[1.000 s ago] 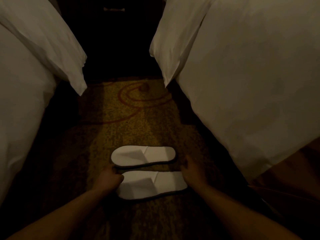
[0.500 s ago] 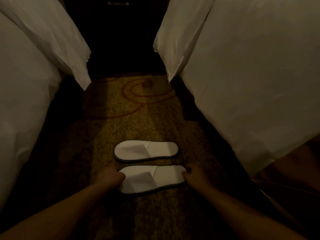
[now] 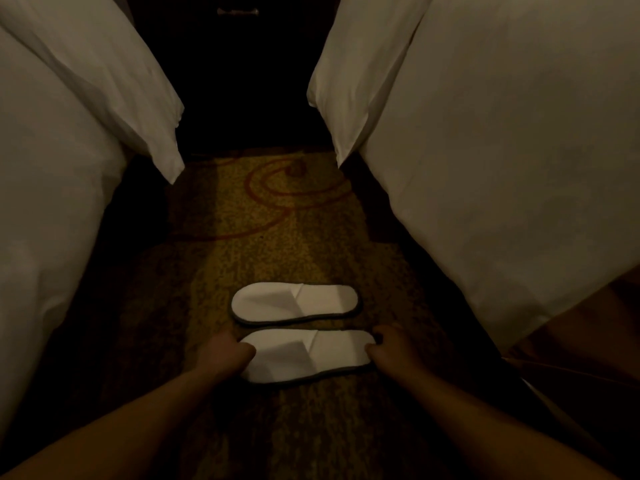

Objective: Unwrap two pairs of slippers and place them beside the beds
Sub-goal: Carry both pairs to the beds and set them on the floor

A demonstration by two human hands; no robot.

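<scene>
Two white slippers lie side by side on the patterned carpet between two beds, toes pointing left. The far slipper (image 3: 296,301) lies free. The near slipper (image 3: 308,355) is held at both ends: my left hand (image 3: 223,355) grips its toe end and my right hand (image 3: 391,351) pinches its heel end. The left bed (image 3: 45,202) and the right bed (image 3: 502,168) flank the aisle, both covered in white linen.
A dark nightstand with a metal drawer handle (image 3: 237,11) stands at the far end of the aisle. White pillow corners overhang the aisle on the left (image 3: 138,116) and right (image 3: 343,98). Carpet (image 3: 277,220) stretches beyond the slippers. The light is dim.
Both hands have slid the near slipper slightly up toward the far one, narrowing the gap; my right hand now grips its heel end. The view shifted a little.
</scene>
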